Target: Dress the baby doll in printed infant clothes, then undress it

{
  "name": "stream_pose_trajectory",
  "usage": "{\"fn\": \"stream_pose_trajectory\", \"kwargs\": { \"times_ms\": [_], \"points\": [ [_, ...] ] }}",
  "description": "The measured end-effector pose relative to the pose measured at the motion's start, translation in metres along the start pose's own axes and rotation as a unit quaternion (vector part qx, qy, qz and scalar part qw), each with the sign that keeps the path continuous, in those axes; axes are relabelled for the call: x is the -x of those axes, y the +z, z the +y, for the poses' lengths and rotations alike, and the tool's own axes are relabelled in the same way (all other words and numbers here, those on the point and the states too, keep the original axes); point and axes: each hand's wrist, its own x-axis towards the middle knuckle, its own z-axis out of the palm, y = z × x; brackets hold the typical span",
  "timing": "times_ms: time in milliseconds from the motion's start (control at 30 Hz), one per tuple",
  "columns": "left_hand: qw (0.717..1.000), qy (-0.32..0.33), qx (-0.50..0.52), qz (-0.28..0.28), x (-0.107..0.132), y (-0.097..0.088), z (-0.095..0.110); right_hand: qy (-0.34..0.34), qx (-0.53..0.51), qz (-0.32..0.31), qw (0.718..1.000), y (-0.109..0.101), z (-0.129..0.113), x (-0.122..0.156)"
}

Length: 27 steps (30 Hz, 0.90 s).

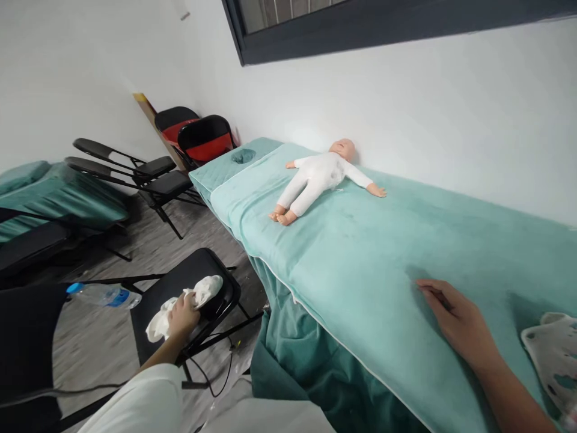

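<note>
My left hand [183, 316] is closed on a bunched white cloth [208, 290] that lies on the seat of a black folding chair [169, 273]. The cloth sticks out on both sides of my fingers. Over the green-covered bed [360, 270], my right hand [460, 325] is held with thumb and fingertips together, and nothing shows between them. A baby doll [318, 171] with a white body lies on its back farther along the bed, arms spread, its head by the wall. At the right edge, near my right forearm, lies a pale patterned cloth item [552, 355], partly cut off.
A clear plastic bottle [106, 295] with a blue cap lies left of the chair seat. Several black folding chairs [166, 180] stand beyond, two with red parts. Another green-covered bed [63, 192] is at the left. A cable [220, 388] hangs below the near chair.
</note>
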Motion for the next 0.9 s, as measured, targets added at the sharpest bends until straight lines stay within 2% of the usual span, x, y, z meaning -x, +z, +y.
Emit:
{"fn": "stream_pose_trajectory", "kwargs": {
  "times_ms": [100,200,300,400,467,533,633,667,700,767,833,900],
  "points": [
    [0.998,0.017,-0.027,0.053,0.003,0.002,0.009,-0.014,-0.008,0.004,1.000,0.002,0.002,-0.001],
    [0.989,0.084,-0.031,0.121,0.006,0.015,0.029,-0.030,-0.021,0.011,0.999,0.005,0.005,-0.003],
    [0.970,0.171,0.033,0.168,0.009,0.030,0.064,-0.028,-0.037,0.027,0.999,0.007,0.002,0.002],
    [0.943,0.249,0.138,0.170,0.021,0.036,0.109,-0.022,-0.068,0.036,0.997,0.011,-0.017,0.028],
    [0.918,0.313,0.192,0.150,0.042,0.034,0.138,-0.036,-0.087,-0.011,0.995,0.018,-0.031,0.062],
    [0.880,0.424,0.200,0.071,0.073,0.028,0.159,-0.053,-0.085,-0.140,0.985,0.035,-0.037,0.108],
    [0.785,0.595,0.172,-0.019,0.127,0.019,0.172,-0.074,0.016,-0.286,0.955,0.077,-0.013,0.186],
    [0.745,0.647,0.159,-0.045,0.142,0.018,0.173,-0.098,0.067,-0.303,0.945,0.093,0.002,0.211],
    [0.713,0.681,0.153,-0.067,0.155,0.018,0.173,-0.125,0.120,-0.293,0.940,0.107,0.017,0.234],
    [0.676,0.715,0.166,-0.061,0.173,0.021,0.172,-0.143,0.180,-0.256,0.939,0.130,0.043,0.270],
    [0.668,0.723,0.166,-0.054,0.180,0.023,0.173,-0.123,0.178,-0.261,0.941,0.142,0.055,0.289],
    [0.671,0.720,0.145,-0.099,0.180,0.020,0.175,-0.072,0.146,-0.287,0.944,0.144,0.050,0.292]
  ]
}}
